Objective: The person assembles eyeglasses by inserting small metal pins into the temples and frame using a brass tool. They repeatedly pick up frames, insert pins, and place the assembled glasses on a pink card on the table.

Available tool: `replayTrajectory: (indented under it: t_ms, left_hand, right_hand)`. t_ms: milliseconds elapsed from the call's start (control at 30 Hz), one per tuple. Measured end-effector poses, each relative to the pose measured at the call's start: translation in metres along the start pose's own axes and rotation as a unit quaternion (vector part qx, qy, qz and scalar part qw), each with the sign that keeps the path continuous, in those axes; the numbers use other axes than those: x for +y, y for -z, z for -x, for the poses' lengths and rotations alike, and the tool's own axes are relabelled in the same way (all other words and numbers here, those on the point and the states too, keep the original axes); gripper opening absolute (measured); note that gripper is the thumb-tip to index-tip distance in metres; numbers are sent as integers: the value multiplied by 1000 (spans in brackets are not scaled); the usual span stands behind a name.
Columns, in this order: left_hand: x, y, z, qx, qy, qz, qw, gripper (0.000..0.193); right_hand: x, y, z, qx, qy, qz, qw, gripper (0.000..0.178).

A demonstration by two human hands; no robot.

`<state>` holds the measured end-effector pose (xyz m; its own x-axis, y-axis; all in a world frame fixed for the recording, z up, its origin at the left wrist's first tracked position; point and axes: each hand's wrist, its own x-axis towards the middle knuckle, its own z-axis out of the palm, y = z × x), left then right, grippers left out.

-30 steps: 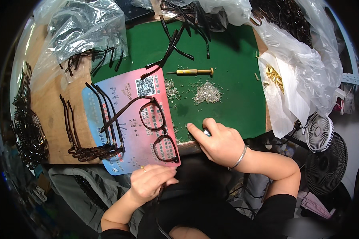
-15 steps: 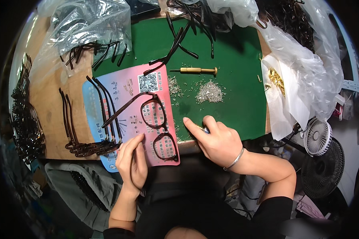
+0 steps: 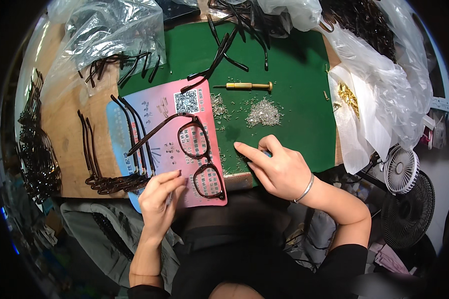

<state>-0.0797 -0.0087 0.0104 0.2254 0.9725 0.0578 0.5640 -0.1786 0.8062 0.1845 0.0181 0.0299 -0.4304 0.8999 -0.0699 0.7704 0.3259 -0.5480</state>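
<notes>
A dark eyeglass frame lies on a pink and blue printed mat, one temple arm stretching to the left from its upper end. Just left of the lower rim, my left hand is closed, fingertips together; what they hold, if anything, cannot be made out. My right hand rests over the green mat, index finger reaching to its surface near scattered tiny screws. A small blue-ended thing shows within its curled fingers, mostly hidden.
A brass screwdriver lies beyond a pile of tiny metal screws. Assembled frames stand in a row at left. Loose temples and plastic bags crowd the back. Gold-coloured parts sit on white paper at right.
My right hand has shifted slightly right and up, its index finger still on the green mat. My left hand has turned a little, its fingers drawing closer together. The view has shifted slightly.
</notes>
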Motion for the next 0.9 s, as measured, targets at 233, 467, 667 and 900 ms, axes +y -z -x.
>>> replayTrajectory:
  t_ms: [233, 467, 667, 900]
  left_hand:
    - [37, -32, 7, -24, -218, -28, 975, 22]
    - [10, -44, 9, 11, -254, -85, 963, 20]
    - [10, -43, 7, 23, -203, -68, 977, 23]
    - [9, -40, -2, 16, -208, -48, 977, 22]
  right_hand:
    - [1, -2, -2, 12, 8, -5, 1000, 41]
    - [5, -2, 0, -3, 11, 4, 1000, 42]
    - [7, -6, 2, 28, 25, -13, 999, 42]
    - [7, 6, 8, -55, 101, -77, 990, 34]
